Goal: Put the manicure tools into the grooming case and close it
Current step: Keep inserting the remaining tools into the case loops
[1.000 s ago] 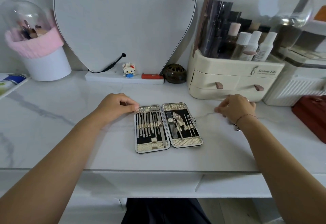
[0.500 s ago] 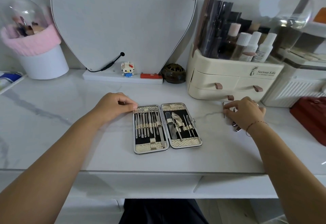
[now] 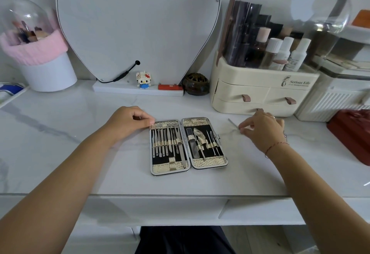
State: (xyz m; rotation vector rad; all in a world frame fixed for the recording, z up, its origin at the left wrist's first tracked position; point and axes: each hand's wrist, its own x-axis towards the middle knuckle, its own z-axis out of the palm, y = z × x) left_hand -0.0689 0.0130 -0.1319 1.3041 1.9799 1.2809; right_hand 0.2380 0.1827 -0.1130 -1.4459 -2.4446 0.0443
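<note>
The grooming case [image 3: 208,162] lies open flat on the white marble counter, gold-trimmed with a black lining. Several steel manicure tools sit under straps in both halves. My left hand [image 3: 128,120] rests at the case's top left corner, fingertips touching its edge. To the right of the case, my right hand [image 3: 261,128] pinches a thin steel manicure tool [image 3: 232,123] by one end. The tool's free end points up and left, just above the counter.
A cream cosmetics organiser [image 3: 260,93] with drawers and a clear lid stands behind my right hand. A dark red box [image 3: 352,135] is at the far right. A heart-shaped mirror [image 3: 138,23], a small figurine [image 3: 143,79] and a brush holder [image 3: 38,53] line the back.
My right hand reached right beside the organiser, picked up the thin tool and now brings it left toward the case. My left hand has stayed at the case corner.
</note>
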